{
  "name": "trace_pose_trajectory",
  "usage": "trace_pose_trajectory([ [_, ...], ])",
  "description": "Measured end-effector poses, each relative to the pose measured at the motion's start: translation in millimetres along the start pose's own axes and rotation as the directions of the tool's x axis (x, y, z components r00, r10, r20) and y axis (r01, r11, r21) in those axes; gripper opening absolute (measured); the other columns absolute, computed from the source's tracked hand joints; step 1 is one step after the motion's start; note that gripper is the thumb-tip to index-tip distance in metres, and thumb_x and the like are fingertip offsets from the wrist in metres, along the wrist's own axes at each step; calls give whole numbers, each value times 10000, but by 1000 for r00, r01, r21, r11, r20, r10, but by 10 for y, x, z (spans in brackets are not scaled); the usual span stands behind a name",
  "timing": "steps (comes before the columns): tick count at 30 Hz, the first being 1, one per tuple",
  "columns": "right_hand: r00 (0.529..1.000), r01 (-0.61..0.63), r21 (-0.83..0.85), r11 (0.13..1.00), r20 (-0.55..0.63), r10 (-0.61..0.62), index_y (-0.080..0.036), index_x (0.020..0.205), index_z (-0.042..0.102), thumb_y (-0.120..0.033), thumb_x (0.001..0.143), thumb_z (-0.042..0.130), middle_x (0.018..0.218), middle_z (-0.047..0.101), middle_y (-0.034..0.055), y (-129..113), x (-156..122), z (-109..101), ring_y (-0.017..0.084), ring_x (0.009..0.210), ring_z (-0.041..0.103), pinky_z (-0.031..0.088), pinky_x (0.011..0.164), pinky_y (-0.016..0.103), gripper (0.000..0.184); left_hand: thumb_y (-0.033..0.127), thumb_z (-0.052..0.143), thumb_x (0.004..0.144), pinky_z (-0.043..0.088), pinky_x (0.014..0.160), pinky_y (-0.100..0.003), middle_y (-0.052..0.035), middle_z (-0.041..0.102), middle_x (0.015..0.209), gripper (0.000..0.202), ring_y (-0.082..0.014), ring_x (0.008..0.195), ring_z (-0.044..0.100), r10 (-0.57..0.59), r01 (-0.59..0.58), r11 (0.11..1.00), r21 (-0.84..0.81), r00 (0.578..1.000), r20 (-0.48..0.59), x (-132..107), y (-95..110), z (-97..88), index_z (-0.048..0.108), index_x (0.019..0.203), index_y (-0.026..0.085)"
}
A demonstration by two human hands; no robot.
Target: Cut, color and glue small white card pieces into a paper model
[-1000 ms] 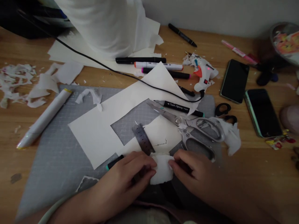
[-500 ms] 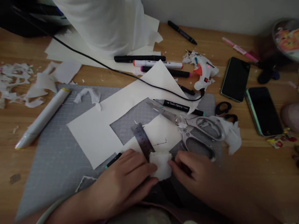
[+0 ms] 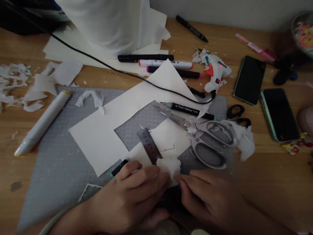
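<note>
Between my two hands is a small, soft-looking white piece (image 3: 170, 165) with a ragged top edge. It may be tissue or thin foam; I cannot tell which. My left hand (image 3: 137, 192) closes on its left side, fingers bent over it. My right hand (image 3: 207, 192) pinches its lower right edge with thumb and forefinger. Just above it, a dark translucent ruler (image 3: 149, 145) lies across white paper (image 3: 168, 138) that carries a drawn corner line. Large metal scissors (image 3: 198, 130) rest to the upper right. The lower part of the white piece is hidden by my fingers.
A grey cutting mat (image 3: 56, 166) holds a cut white sheet (image 3: 97, 140). Behind lie several markers and a glue gun (image 3: 215, 73), whose black cable (image 3: 117, 70) crosses the paper. Two phones, a black phone (image 3: 249, 80) and a green-edged phone (image 3: 280, 114), lie right; paper scraps (image 3: 14, 85) lie left.
My left fingers have shifted right and further over the white piece. My right hand has moved slightly lower, its grip now at the lower right edge. The view has shifted a little.
</note>
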State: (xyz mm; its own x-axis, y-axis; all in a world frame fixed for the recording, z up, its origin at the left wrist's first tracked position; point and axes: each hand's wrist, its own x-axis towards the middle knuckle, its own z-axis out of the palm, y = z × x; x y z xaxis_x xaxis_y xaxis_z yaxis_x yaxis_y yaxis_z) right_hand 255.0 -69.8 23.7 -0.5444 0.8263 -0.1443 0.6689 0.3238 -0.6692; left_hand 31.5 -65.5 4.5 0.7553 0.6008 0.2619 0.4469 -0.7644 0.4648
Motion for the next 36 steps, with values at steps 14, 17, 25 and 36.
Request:
trace_pose_trajectory([
  [14, 999, -7, -105, 994, -42, 3, -168, 756, 682, -174, 907, 403, 553, 608, 14, 29, 29, 74, 109, 476, 538, 328, 495, 259, 318, 292, 569, 870, 456, 775, -305, 2, 718, 1039, 209, -208, 978, 620, -76, 78, 996, -52, 996, 43, 89, -13, -26, 644, 1023, 171],
  [17, 999, -12, -123, 992, -36, 8, -172, 735, 674, -184, 915, 397, 538, 594, 9, 25, 35, 72, 108, 465, 520, 308, 481, 269, 330, 264, 566, 858, 473, 805, -322, 2, 718, 1039, 230, -238, 1033, 605, -159, 163, 983, -88, 986, 51, 73, 18, -4, 639, 1064, 191],
  [25, 999, 0, -116, 993, -46, -5, -162, 764, 688, -187, 922, 390, 547, 604, 11, 18, 40, 80, 109, 485, 536, 308, 500, 263, 338, 192, 577, 822, 475, 858, -322, 31, 719, 1011, 253, -257, 1092, 586, -246, 259, 957, -134, 964, 102, 104, 44, -10, 661, 1053, 254],
  [36, 1000, 14, -181, 983, 0, -14, -157, 708, 658, -160, 918, 373, 545, 608, 5, -8, 33, 153, 116, 465, 555, 305, 480, 277, 354, 206, 546, 859, 420, 816, -328, 60, 725, 983, 212, -260, 1124, 553, -305, 308, 950, -58, 951, 51, 102, 117, 34, 674, 1014, 272],
])
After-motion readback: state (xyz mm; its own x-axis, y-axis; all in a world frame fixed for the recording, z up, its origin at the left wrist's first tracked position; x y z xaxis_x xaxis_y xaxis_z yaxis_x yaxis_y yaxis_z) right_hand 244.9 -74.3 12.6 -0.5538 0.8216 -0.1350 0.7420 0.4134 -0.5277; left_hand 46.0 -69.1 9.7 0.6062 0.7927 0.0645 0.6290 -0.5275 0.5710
